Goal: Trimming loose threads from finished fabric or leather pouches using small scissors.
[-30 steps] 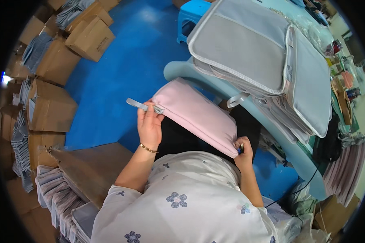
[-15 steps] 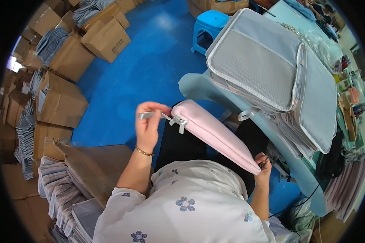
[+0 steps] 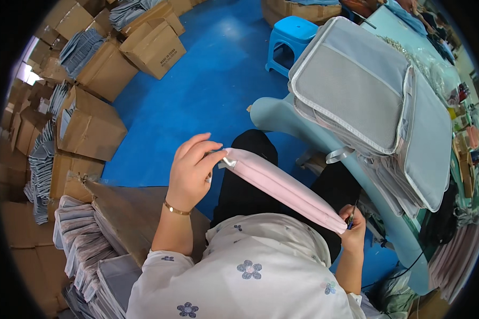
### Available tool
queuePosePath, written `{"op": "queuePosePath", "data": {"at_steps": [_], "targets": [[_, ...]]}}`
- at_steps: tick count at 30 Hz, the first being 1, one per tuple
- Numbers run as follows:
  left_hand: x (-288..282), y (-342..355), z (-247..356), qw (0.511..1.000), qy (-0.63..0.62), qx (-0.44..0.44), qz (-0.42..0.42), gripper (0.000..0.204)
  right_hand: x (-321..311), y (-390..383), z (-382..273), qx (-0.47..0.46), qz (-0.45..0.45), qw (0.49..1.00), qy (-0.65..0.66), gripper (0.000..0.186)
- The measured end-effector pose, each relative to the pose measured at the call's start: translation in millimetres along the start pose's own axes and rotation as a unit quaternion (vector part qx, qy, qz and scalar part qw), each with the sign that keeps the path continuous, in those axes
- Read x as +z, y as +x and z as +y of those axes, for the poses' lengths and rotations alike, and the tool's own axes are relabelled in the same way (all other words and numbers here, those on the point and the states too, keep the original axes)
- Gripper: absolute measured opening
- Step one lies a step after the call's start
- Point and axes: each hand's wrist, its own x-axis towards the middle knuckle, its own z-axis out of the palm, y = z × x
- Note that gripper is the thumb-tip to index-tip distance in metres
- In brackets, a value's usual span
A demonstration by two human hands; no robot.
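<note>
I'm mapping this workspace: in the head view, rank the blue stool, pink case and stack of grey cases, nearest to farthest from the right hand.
1. Pink case: one end at the right hand.
2. Stack of grey cases: on the table, ahead.
3. Blue stool: farther ahead, top middle.

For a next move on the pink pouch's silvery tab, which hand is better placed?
Probably the left hand: it is at the silvery tab, while the right hand, holding a slim dark tool, is at the opposite end of the pink pouch.
</note>
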Motion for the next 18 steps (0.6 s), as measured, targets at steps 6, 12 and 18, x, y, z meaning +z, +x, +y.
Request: {"op": "queuePosePath", "data": {"at_steps": [6,12,18], "targets": [[-7.0,6.4,32.9,0.969,-0.233,0.062,-0.051,0.029,0.2,1.4,-12.5,0.007,-0.005,1.000,-0.009,0.028],[-0.5,4.8,23.0,0.897,-0.410,-0.072,-0.147,0.024,-3.0,-4.0,-13.9,0.018,0.010,1.000,-0.021,0.026],[25.5,8.7,24.5,0.986,-0.125,-0.096,-0.062,0.025,-5.0,-7.1,-9.3,0.016,0.025,0.999,-0.025,0.026]]}}
